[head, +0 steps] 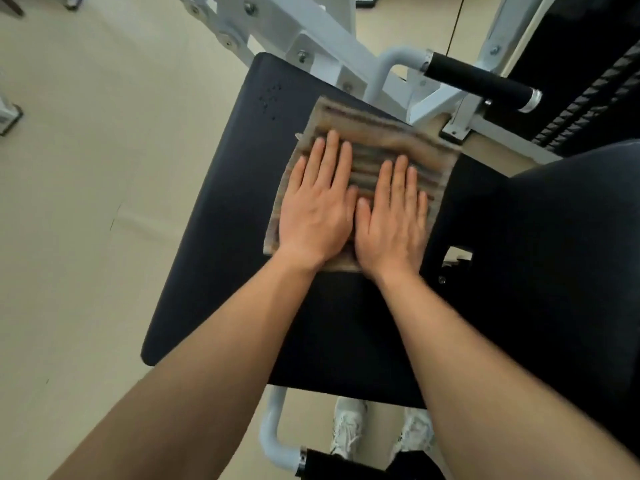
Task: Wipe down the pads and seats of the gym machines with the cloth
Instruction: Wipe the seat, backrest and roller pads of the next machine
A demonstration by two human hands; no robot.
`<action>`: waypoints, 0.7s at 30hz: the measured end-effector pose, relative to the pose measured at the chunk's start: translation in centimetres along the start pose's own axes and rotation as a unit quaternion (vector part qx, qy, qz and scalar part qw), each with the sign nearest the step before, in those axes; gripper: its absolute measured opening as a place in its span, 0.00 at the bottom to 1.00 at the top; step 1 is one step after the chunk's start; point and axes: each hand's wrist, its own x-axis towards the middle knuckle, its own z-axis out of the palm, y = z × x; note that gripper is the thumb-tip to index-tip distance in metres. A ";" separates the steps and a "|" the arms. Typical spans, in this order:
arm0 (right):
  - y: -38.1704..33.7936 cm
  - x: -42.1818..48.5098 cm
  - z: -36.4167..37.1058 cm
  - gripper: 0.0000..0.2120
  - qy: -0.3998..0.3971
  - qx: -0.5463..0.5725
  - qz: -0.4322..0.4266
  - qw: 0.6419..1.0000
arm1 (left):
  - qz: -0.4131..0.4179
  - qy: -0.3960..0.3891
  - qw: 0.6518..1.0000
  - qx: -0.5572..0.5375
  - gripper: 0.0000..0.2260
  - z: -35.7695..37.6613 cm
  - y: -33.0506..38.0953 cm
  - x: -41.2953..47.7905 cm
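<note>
A brown and beige striped cloth (377, 133) lies flat on the black seat pad (221, 230) of a white-framed gym machine. My left hand (318, 206) presses on the cloth's left half with straight fingers. Beside it, my right hand (393, 216) lies flat on the right half, fingers straight. The two hands touch side by side. A second black pad (540, 244) adjoins the seat on the right.
The white machine frame (322, 39) rises behind the seat, with a black-gripped handle (478, 81) at upper right and another handle (332, 462) below. A weight stack (588, 98) stands at far right. Beige floor (86, 168) stretches to the left. My white shoes (349, 424) show under the seat.
</note>
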 end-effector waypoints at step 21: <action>-9.3 15.2 -1.8 0.29 -0.007 -0.007 -0.146 0.989 | -0.085 -0.009 0.996 -0.026 0.27 -4.2 -10.0 12.1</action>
